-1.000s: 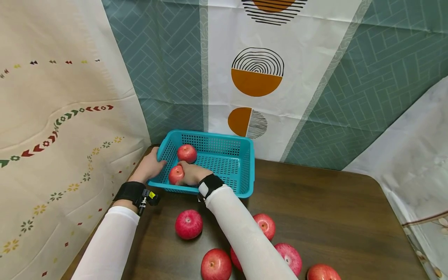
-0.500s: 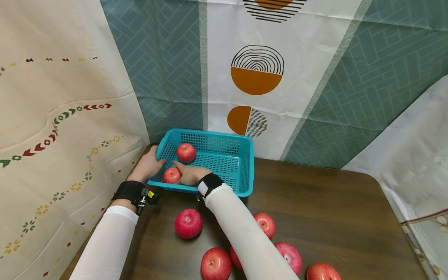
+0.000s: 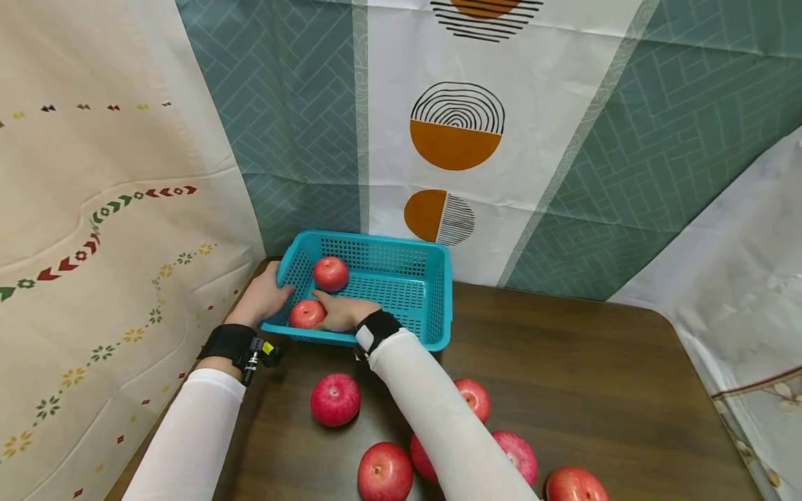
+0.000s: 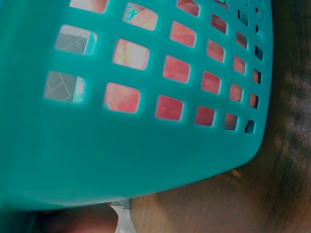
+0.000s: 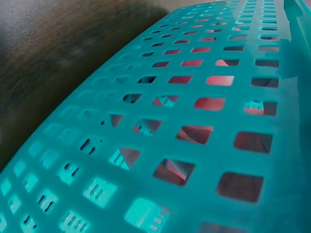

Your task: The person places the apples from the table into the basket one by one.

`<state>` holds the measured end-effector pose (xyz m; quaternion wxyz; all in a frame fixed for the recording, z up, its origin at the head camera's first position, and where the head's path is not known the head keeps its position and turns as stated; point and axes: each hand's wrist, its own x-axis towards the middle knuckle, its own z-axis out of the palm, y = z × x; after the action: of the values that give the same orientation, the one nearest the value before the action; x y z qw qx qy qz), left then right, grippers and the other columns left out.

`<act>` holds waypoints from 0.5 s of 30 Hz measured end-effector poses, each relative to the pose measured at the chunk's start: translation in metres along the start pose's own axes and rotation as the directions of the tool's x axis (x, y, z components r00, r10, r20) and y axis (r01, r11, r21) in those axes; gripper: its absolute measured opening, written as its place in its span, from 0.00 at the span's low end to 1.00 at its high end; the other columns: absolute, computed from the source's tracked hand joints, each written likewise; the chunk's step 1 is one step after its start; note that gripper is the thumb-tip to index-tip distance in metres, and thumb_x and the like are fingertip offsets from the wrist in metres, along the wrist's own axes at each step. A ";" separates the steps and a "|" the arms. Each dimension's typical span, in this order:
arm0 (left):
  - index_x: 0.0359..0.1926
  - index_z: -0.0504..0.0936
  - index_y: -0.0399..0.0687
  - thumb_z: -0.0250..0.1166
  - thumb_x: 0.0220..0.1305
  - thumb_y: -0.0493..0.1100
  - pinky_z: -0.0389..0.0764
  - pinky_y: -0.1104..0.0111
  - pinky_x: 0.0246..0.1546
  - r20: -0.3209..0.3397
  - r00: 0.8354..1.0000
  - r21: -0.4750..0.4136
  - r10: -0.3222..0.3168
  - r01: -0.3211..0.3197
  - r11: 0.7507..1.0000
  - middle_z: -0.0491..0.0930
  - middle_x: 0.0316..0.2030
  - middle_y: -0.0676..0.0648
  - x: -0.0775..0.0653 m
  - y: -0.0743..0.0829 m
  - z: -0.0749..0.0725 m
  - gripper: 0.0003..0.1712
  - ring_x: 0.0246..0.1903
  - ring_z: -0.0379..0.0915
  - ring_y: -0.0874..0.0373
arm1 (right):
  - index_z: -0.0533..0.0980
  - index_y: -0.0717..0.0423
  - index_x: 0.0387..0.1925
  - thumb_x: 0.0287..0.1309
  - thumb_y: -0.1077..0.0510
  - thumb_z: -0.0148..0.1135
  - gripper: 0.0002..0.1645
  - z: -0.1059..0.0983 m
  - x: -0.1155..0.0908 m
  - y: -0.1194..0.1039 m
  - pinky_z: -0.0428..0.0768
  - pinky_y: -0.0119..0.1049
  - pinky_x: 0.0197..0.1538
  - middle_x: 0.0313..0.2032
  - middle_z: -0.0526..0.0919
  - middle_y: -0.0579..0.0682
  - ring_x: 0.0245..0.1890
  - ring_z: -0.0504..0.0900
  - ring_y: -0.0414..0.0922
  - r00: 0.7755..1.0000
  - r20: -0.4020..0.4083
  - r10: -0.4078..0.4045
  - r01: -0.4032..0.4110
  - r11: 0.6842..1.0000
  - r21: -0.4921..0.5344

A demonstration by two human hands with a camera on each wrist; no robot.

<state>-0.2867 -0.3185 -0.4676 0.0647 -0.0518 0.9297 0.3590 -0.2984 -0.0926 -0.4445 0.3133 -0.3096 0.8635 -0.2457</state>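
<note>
My left hand [image 3: 262,296] grips left wall of turquoise basket [image 3: 443,292]. Right hand [image 3: 344,313] inside, thumb stretched, beside near-left apple [image 3: 304,314]; fingers partly hidden, cannot tell if they hold it. To do this well, I'd steady basket, free fingers only once apple sits firm, avoid bumping far-left apple [image 3: 331,274]. Near-left apple: round, smooth, pinkish red, glossy, in basket's near-left corner.

No lettering, label, brand, number or sign can be read
</note>
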 end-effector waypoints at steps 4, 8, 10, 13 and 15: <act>0.82 0.47 0.32 0.56 0.82 0.42 0.75 0.31 0.61 -0.003 1.000 0.005 0.000 0.000 1.000 0.66 0.69 0.22 -0.002 -0.001 0.001 0.40 0.61 0.71 0.25 | 0.48 0.43 0.87 0.72 0.39 0.63 0.54 0.002 -0.003 0.001 0.73 0.51 0.70 0.78 0.66 0.53 0.74 0.66 0.53 1.000 0.003 0.003 -0.003 1.000 -0.009; 0.82 0.47 0.32 0.56 0.82 0.42 0.75 0.30 0.61 0.001 1.000 0.006 -0.008 0.008 1.000 0.66 0.69 0.22 -0.003 -0.001 0.001 0.40 0.62 0.70 0.24 | 0.50 0.44 0.87 0.72 0.38 0.62 0.52 0.003 -0.006 0.003 0.72 0.52 0.71 0.77 0.67 0.53 0.73 0.67 0.53 1.000 0.004 0.012 -0.012 0.999 -0.030; 0.82 0.47 0.32 0.56 0.82 0.42 0.75 0.31 0.61 0.002 1.000 0.007 -0.003 0.003 1.000 0.66 0.69 0.22 -0.003 -0.001 0.001 0.40 0.61 0.70 0.24 | 0.50 0.44 0.87 0.73 0.38 0.61 0.51 0.002 -0.008 0.005 0.72 0.53 0.72 0.77 0.68 0.53 0.73 0.67 0.53 1.000 0.005 0.011 -0.011 0.999 -0.035; 0.82 0.47 0.33 0.56 0.82 0.43 0.77 0.32 0.59 -0.001 1.000 0.004 0.009 -0.009 1.000 0.67 0.68 0.22 -0.001 -0.001 0.001 0.40 0.60 0.71 0.25 | 0.48 0.43 0.87 0.73 0.39 0.61 0.52 0.000 -0.011 0.007 0.71 0.53 0.72 0.78 0.66 0.52 0.73 0.67 0.53 1.000 0.007 0.016 -0.016 1.000 -0.019; 0.82 0.48 0.33 0.57 0.81 0.44 0.77 0.32 0.59 -0.008 1.000 0.000 0.010 -0.010 1.000 0.67 0.68 0.23 0.000 -0.001 0.000 0.40 0.60 0.71 0.25 | 0.46 0.41 0.88 0.73 0.39 0.61 0.53 -0.002 -0.013 0.008 0.71 0.53 0.72 0.78 0.66 0.52 0.73 0.67 0.53 1.000 0.012 0.024 -0.024 1.000 -0.008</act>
<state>-0.2866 -0.3188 -0.4683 0.0592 -0.0483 0.9301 0.3592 -0.2949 -0.0771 -0.4430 0.3203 -0.3019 0.8662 -0.2365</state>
